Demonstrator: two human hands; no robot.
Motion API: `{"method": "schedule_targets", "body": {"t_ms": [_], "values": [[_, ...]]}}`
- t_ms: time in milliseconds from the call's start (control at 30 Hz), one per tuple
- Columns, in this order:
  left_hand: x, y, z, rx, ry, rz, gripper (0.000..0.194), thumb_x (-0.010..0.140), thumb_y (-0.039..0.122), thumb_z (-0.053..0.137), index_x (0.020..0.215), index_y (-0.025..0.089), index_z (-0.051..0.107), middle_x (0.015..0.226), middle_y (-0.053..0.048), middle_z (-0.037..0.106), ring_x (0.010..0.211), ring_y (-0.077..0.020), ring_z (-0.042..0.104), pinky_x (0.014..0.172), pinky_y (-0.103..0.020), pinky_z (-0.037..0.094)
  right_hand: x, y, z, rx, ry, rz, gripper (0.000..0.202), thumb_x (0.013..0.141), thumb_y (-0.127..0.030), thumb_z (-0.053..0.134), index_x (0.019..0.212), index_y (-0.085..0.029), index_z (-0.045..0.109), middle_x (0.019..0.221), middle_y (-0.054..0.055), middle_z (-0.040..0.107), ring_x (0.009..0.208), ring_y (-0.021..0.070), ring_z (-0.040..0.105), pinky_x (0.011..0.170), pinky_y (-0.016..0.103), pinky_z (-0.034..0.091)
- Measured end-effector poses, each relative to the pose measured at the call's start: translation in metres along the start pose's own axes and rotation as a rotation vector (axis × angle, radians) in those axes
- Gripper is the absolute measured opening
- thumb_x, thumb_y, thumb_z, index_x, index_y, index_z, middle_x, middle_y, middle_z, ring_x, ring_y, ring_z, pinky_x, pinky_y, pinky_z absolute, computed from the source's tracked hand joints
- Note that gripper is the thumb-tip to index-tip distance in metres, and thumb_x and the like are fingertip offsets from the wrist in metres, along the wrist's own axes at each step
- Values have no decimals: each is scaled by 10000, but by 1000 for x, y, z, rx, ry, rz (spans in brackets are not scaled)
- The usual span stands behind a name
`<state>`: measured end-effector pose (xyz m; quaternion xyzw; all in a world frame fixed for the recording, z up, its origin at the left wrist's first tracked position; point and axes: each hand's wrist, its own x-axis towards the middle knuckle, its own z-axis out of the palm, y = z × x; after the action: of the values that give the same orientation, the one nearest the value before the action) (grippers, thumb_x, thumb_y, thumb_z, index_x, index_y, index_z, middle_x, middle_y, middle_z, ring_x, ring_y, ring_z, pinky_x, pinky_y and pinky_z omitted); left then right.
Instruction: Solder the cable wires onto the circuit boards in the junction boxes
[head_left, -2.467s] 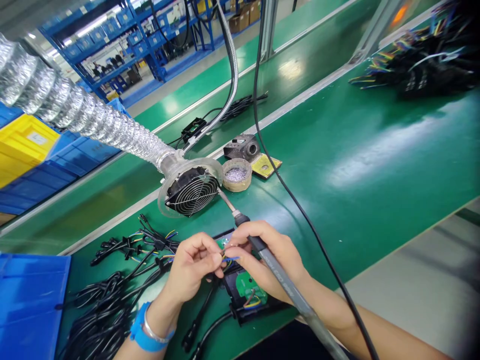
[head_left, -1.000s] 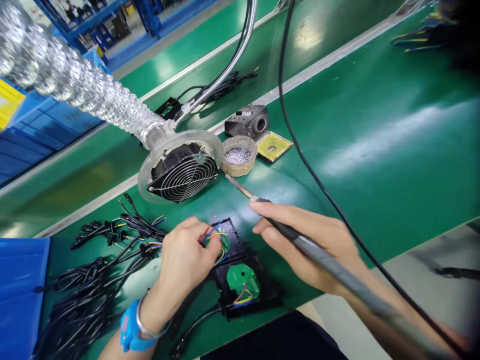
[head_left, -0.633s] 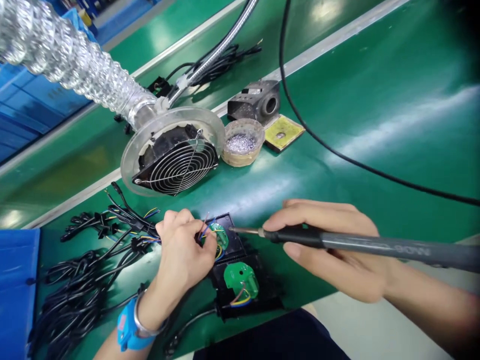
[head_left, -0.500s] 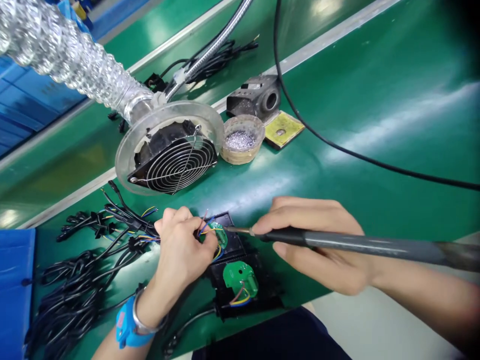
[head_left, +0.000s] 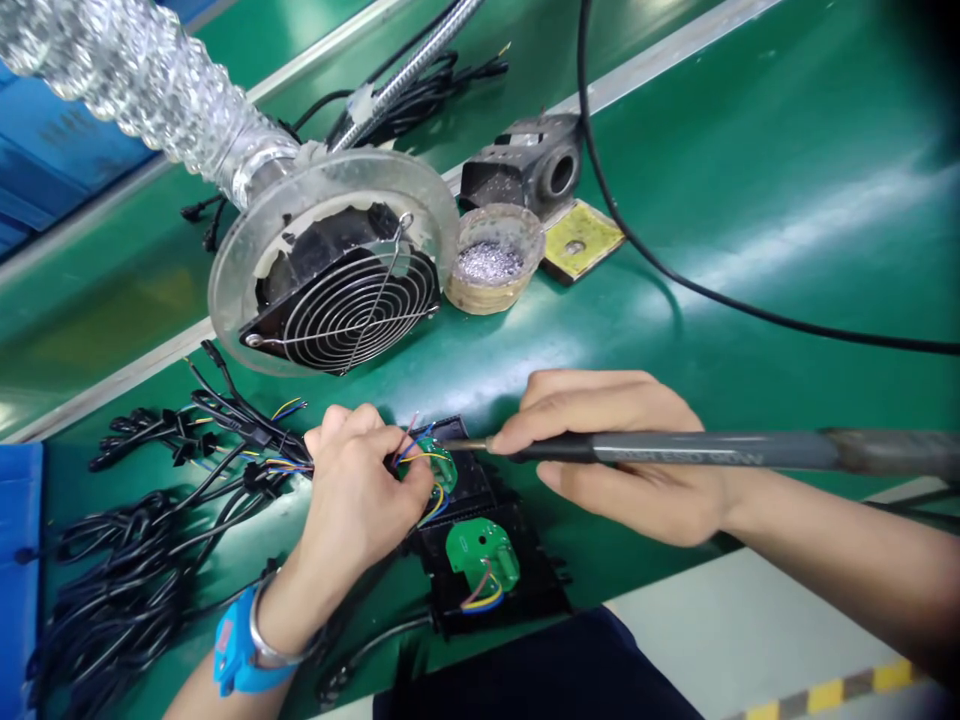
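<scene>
My right hand point(head_left: 622, 455) is closed round the dark grey handle of a soldering iron point(head_left: 675, 450). Its thin metal tip reaches left to the upper green circuit board point(head_left: 444, 470); whether it touches is too fine to tell. At that board's left side, my left hand point(head_left: 367, 490) pinches thin coloured wires point(head_left: 409, 450), blue, yellow and reddish, whose ends stick up past the fingertips. My fingers hide part of the board. A second green circuit board point(head_left: 480, 552) with wires attached lies nearer me. Both boards sit in black plastic housings point(head_left: 525, 560).
Black cables point(head_left: 127, 590) lie heaped at left beside a blue bin point(head_left: 19, 570). A fume extractor fan point(head_left: 352, 310) hangs above my left hand. Behind stand a bowl of solder bits point(head_left: 495, 265), a yellow sponge point(head_left: 581, 242) and an iron holder point(head_left: 525, 165). A black cord point(head_left: 720, 310) crosses at right.
The camera view has shifted slightly. The soldering iron lies more level, its tip still by the upper board. My left hand keeps its pinch on the wires.
</scene>
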<state>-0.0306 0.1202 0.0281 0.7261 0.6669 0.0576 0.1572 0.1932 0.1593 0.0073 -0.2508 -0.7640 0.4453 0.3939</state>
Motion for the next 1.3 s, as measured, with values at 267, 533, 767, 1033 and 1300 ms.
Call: {"method": "schedule_targets", "body": {"t_ms": [267,533,767,1033,1300], "values": [[-1,0,1,9,-5,2,223,779,243,596,559,210,583,645,-22,520,777,-212,428,684,-359,284,3,3,-1,0,-39,-9,280,780,-71,511,951,-194,696,704,3,610,624,111,553,552,228,429],[-2,-1,3,45,28,29,203,781,247,592,582,213,589,652,-25,525,784,-217,430,703,-369,292,5,7,-3,23,-58,-12,292,784,-62,515,961,-195,705,706,1,602,618,104,553,535,223,423],[-3,0,6,118,48,53,201,794,272,582,601,217,603,667,-31,543,789,-225,450,686,-376,270,4,7,-3,21,-67,3,300,778,-56,517,959,-198,709,722,-1,600,614,100,558,534,223,432],[-4,0,7,122,57,70,197,791,263,580,601,214,601,668,-35,548,779,-224,453,687,-373,264,5,1,-9,18,23,25,274,762,-70,539,909,-218,717,723,12,658,622,131,577,537,261,451],[-2,0,5,98,19,44,193,785,248,584,597,213,602,653,-26,526,772,-216,442,687,-359,284,0,-9,-16,-2,28,63,286,768,-65,554,930,-241,711,759,19,670,608,144,581,535,287,471]]}}
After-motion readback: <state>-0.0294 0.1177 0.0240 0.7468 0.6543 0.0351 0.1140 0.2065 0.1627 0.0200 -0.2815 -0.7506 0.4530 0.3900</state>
